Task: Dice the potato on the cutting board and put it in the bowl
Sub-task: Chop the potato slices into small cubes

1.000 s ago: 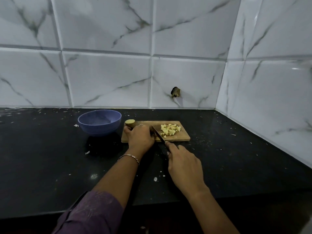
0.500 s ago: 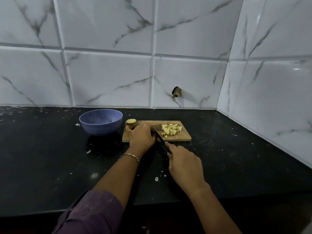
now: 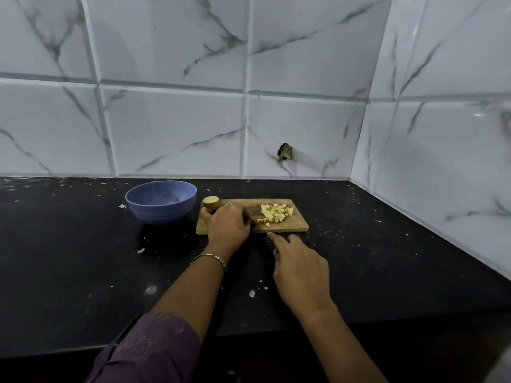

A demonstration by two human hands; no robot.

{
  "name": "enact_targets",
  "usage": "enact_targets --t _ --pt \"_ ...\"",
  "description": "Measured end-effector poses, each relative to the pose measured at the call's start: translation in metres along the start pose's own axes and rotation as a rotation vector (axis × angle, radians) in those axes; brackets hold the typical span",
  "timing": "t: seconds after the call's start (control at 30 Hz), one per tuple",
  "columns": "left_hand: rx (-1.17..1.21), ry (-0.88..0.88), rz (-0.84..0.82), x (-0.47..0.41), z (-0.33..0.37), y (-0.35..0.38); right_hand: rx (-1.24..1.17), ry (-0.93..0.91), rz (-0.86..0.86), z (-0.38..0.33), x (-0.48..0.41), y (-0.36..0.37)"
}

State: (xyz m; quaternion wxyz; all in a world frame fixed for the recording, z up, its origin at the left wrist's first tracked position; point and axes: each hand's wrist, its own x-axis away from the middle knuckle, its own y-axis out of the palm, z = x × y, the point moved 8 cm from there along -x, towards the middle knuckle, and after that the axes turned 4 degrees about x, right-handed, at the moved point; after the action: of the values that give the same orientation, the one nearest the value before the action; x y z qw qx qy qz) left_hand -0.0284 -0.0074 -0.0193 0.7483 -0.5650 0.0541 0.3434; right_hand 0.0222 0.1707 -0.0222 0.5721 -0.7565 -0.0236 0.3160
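Centre frame, on the wooden cutting board (image 3: pixel 294 227), the left hand (image 3: pixel 228 226) lies curled, knuckles up; what it holds beneath is hidden. A potato stub (image 3: pixel 210 202) sits at its fingertips. The right hand (image 3: pixel 301 272) grips the knife (image 3: pixel 251 217), blade down beside the diced potato (image 3: pixel 276 212). To the left stands the blue bowl (image 3: pixel 161 205).

change | knife (image 3: pixel 265 231) blade dropped lower toward cutting board (image 3: pixel 300 225) | now tight against left hand (image 3: pixel 226 225)

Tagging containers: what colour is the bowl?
The bowl is muted blue-purple, seen best in the head view.
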Motion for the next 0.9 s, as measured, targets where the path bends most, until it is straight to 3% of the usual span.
enact_targets --t 0.37,0.9 --pt "0.091 -0.066 -0.002 0.003 -0.020 -0.017 -0.112 0.046 0.108 0.012 0.001 -0.013" --pt "0.141 0.001 0.002 0.005 -0.014 -0.018 -0.420 0.074 -0.183 0.099 -0.060 0.017"
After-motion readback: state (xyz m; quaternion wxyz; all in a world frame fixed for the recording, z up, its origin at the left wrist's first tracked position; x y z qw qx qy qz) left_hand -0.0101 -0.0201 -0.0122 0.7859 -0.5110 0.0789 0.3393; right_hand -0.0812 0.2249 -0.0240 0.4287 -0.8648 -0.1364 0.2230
